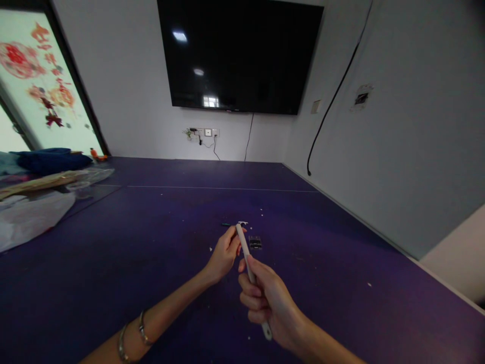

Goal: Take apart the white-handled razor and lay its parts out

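My right hand (265, 298) is wrapped round a long, slim white handle (244, 242), with the thumb pressed along its top. A rounded end with a small hole sticks out below the palm. The handle slants up and away, and its far end lies in front of my left hand (224, 253). That hand is closed, fingertips bunched beside the handle's far end; what they pinch is hidden. Just right of the tip, a small black item with a clear edge (255, 242) lies on the purple surface. Beyond the fingers are a small white piece (243, 222) and a thin dark teal piece (226, 224).
The wide purple surface (151, 283) carries scattered white specks. Folded dark blue cloth (56, 161) and a white plastic bag (36, 215) are heaped at the left. A black cable (333, 101) hangs on the right wall, and a television (242, 55) is mounted ahead.
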Tool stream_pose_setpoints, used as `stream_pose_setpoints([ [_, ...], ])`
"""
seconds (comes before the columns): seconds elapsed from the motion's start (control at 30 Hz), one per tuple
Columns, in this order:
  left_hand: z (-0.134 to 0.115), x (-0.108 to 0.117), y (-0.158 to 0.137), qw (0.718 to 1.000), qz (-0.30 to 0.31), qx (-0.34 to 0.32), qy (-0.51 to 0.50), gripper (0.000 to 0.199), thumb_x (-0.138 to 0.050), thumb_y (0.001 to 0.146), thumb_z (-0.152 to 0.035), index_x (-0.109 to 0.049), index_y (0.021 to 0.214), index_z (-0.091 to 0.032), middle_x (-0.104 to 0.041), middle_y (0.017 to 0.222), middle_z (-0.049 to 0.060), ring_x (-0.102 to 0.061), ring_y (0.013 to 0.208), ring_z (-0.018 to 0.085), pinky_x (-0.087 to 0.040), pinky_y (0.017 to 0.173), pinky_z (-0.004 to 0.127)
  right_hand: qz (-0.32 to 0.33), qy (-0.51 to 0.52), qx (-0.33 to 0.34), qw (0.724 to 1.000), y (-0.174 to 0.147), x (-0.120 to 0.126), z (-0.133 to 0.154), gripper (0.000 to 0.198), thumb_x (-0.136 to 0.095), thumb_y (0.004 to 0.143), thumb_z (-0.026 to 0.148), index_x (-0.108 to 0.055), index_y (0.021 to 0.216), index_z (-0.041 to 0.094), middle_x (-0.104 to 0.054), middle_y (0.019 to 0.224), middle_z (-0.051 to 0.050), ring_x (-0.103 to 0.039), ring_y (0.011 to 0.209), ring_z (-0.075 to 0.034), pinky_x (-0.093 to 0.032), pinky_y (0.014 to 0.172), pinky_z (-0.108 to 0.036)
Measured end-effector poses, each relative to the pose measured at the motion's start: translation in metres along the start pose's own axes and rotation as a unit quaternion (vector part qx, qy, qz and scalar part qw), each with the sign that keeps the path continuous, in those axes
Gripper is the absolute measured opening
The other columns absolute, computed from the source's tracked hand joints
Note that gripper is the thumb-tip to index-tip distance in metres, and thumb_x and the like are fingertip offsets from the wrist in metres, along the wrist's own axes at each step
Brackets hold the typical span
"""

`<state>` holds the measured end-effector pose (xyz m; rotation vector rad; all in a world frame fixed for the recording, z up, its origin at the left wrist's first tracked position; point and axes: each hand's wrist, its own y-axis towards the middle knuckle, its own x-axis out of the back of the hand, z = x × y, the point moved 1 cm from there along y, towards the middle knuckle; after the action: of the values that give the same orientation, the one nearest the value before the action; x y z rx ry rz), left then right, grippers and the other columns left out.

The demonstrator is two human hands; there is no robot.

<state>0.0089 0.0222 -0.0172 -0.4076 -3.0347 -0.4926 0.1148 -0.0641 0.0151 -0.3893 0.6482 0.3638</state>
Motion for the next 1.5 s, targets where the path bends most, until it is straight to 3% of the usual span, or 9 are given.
stream_pose_setpoints([
  [0.53, 0.001, -0.003, -0.002, 1.0, -0.004, -0.008, -0.021, 0.018, -0.045, 0.084, -0.033, -0.052, 0.089, -0.016, -0.041, 0.058, -0.006, -0.035, 0.045, 0.006, -0.029, 0.043, 0.018, -0.013, 0.038, 0.027, 0.999, 0.0, -0.008, -0.004, 0.04, -0.062, 0.072, 0.051, -0.036, 0.068, 0.021, -0.023, 0.044, 0.012, -0.007, 0.037, -0.001, -0.002, 0.033, -0.014],
  [0.77, 0.001, -0.001, 0.001, 0.998, -0.03, -0.012, -0.046, 0.018, -0.047, 0.082, -0.033, -0.052, 0.09, -0.017, -0.038, 0.058, -0.006, -0.036, 0.048, 0.007, -0.031, 0.045, 0.019, -0.017, 0.038, -0.003, 0.999, -0.003, -0.009, -0.017, 0.036, -0.059, 0.073, 0.054, -0.044, 0.079, 0.022, -0.024, 0.044, 0.012, -0.008, 0.037, -0.002, -0.002, 0.034, -0.015],
  [0.93, -0.001, -0.004, -0.002, 0.999, -0.002, 0.002, -0.033, 0.018, -0.045, 0.084, -0.032, -0.052, 0.09, -0.016, -0.04, 0.056, -0.006, -0.036, 0.046, 0.007, -0.031, 0.045, 0.019, -0.034, 0.035, 0.058, 0.997, 0.002, -0.011, -0.009, 0.039, -0.065, 0.069, 0.052, -0.041, 0.074, 0.021, -0.024, 0.045, 0.013, -0.009, 0.037, -0.001, -0.002, 0.035, -0.016],
  [1.13, -0.002, 0.0, -0.001, 0.998, -0.023, -0.014, -0.051, 0.018, -0.046, 0.083, -0.031, -0.051, 0.091, -0.017, -0.041, 0.061, -0.005, -0.037, 0.048, 0.007, -0.031, 0.045, 0.019, -0.024, 0.04, 0.017, 0.999, 0.002, -0.007, -0.022, 0.037, -0.06, 0.072, 0.054, -0.044, 0.078, 0.021, -0.025, 0.045, 0.012, -0.008, 0.037, -0.002, -0.002, 0.035, -0.016],
  [1.33, 0.0, 0.001, 0.001, 1.0, -0.018, 0.0, -0.025, 0.021, -0.044, 0.085, -0.034, -0.051, 0.09, -0.016, -0.038, 0.053, -0.007, -0.034, 0.043, 0.006, -0.029, 0.043, 0.019, -0.024, 0.073, 0.047, 0.996, 0.008, -0.004, -0.01, 0.036, -0.063, 0.071, 0.05, -0.043, 0.075, 0.02, -0.023, 0.044, 0.013, -0.007, 0.038, -0.002, -0.002, 0.035, -0.016],
  [1.5, -0.004, 0.0, 0.0, 0.998, -0.042, 0.013, -0.045, 0.02, -0.047, 0.083, -0.036, -0.052, 0.088, -0.017, -0.039, 0.055, -0.007, -0.034, 0.044, 0.006, -0.029, 0.042, 0.018, -0.024, 0.072, 0.006, 0.997, 0.006, -0.003, -0.022, 0.036, -0.063, 0.07, 0.051, -0.045, 0.077, 0.021, -0.024, 0.044, 0.013, -0.008, 0.037, -0.002, -0.002, 0.036, -0.016],
])
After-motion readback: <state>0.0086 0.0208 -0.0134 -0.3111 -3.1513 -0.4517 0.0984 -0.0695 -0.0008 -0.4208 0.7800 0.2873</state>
